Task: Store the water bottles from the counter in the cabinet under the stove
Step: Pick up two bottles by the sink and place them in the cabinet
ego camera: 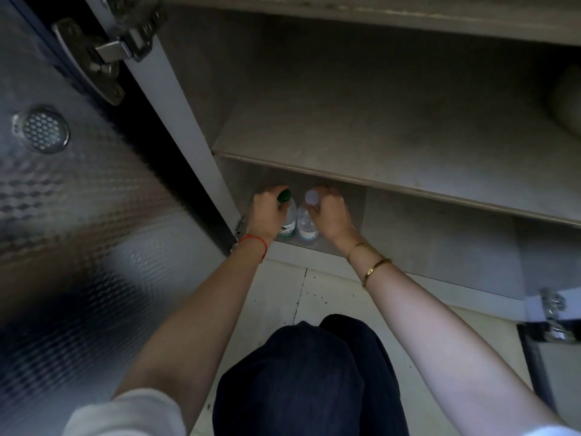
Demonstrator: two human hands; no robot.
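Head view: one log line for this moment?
left hand: grips green-capped bottle | right hand: grips white-capped bottle | both upright, bottom shelf

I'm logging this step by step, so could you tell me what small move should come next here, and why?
Probably let go and draw both hands back: the green-capped bottle in the left hand and the white-capped bottle in the right hand already stand upright, side by side, on the cabinet's bottom shelf.
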